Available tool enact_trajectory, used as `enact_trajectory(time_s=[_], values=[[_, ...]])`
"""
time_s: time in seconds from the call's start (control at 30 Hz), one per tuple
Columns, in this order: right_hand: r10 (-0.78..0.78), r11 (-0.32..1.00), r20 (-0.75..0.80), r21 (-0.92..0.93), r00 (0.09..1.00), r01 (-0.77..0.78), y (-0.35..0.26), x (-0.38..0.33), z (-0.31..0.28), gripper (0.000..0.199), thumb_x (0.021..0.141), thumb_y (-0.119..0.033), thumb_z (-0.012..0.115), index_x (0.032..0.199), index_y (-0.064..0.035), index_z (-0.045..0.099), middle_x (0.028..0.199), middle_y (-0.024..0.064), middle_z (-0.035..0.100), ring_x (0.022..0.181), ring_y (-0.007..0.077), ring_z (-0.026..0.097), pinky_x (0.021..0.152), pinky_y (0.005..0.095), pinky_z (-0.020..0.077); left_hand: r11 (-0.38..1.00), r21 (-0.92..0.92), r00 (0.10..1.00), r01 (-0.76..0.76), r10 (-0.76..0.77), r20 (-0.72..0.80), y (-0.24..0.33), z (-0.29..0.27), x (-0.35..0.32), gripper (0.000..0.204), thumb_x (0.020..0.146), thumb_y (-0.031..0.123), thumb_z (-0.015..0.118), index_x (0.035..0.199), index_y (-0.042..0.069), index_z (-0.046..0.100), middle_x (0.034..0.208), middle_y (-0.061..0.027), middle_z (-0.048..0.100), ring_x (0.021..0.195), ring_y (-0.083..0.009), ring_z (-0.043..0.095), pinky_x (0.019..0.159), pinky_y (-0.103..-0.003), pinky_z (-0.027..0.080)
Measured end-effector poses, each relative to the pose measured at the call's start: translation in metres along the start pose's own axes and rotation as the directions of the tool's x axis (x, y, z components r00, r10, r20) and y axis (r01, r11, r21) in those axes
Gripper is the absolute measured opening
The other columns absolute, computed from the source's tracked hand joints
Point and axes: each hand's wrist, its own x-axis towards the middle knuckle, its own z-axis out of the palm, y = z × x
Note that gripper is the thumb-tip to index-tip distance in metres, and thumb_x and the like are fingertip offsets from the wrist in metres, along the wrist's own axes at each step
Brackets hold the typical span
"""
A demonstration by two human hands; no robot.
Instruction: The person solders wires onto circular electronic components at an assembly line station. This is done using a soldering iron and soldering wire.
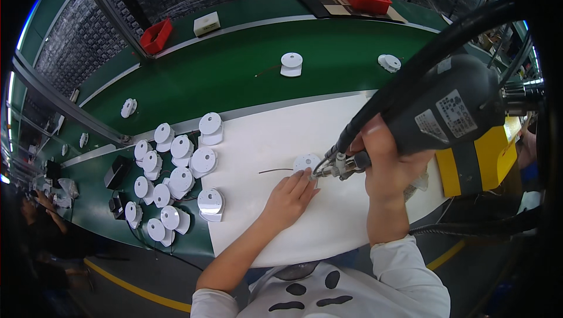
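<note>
A white round plastic housing (pixel 304 160) with a thin dark wire lies on the white work surface (pixel 264 136) in front of me. My left hand (pixel 288 202) holds it down, fingers close together on its near edge. My right hand (pixel 390 160) is wrapped round the front of a large dark grey power screwdriver (pixel 437 104). Its metal nose (pixel 340 167) points left and meets the housing beside my left fingertips, so the tip's exact contact is hidden. A thick black hose (pixel 422 66) runs along the tool to the upper right.
Several white housings (pixel 182 180) crowd the left of the bench beside black blocks (pixel 118 171). Beyond, a green conveyor belt (pixel 234 69) carries spaced housings, one with a wire (pixel 291 64). Red trays (pixel 156 35) stand along the far ledge. A yellow and black object (pixel 481 162) sits at right.
</note>
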Motion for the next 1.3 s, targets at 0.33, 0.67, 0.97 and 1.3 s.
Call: enact_trajectory(time_s=[0.33, 0.67, 0.97, 1.3], values=[[0.002, 1.000, 0.033, 0.005, 0.999, -0.002, 0.009, 0.002, 0.004, 0.033, 0.079, 0.005, 0.073, 0.110, 0.0025, 0.060, 0.100, 0.0092, 0.064, 0.079, 0.0099, 0.062, 0.065, 0.0204, 0.0491, 0.997, -0.055, 0.999, 0.047, -0.048, -0.017, -0.002, -0.006, 0.007, 0.035, 0.078, 0.015, 0.078, 0.108, 0.000, 0.068, 0.107, -0.0115, 0.063, 0.101, -0.0250, 0.063, 0.072, -0.033, 0.054], [-0.129, 0.988, 0.177, -0.062, 0.976, 0.142, 0.019, 0.006, 0.007, 0.028, 0.085, -0.005, 0.068, 0.109, 0.0016, 0.057, 0.078, 0.0061, 0.063, 0.055, 0.0099, 0.060, 0.049, 0.0220, 0.0496, 0.997, -0.046, 0.998, 0.068, -0.068, 0.020, 0.000, -0.010, 0.006, 0.037, 0.078, 0.016, 0.077, 0.110, 0.001, 0.068, 0.105, -0.0095, 0.062, 0.101, -0.0237, 0.062, 0.071, -0.034, 0.053], [-0.150, 0.988, -0.167, 0.015, 0.974, 0.155, -0.006, 0.010, 0.004, 0.031, 0.083, -0.007, 0.061, 0.108, 0.0058, 0.047, 0.069, 0.0077, 0.055, 0.052, 0.0122, 0.051, 0.047, 0.0243, 0.0417, 0.958, -0.273, 0.996, -0.088, 0.085, -0.023, -0.004, -0.006, 0.000, 0.036, 0.077, 0.010, 0.078, 0.111, 0.004, 0.069, 0.124, -0.0100, 0.064, 0.110, -0.0269, 0.065, 0.077, -0.033, 0.055], [-0.125, 0.992, 0.004, -0.017, 0.992, 0.125, -0.003, 0.009, 0.004, 0.031, 0.085, -0.007, 0.062, 0.109, 0.0067, 0.048, 0.072, 0.0077, 0.056, 0.052, 0.0088, 0.051, 0.046, 0.0224, 0.0417, 0.984, -0.166, 0.998, -0.057, 0.061, 0.016, 0.004, -0.007, 0.003, 0.035, 0.078, 0.011, 0.077, 0.113, 0.008, 0.071, 0.122, -0.0077, 0.062, 0.109, -0.0234, 0.064, 0.079, -0.034, 0.054]])
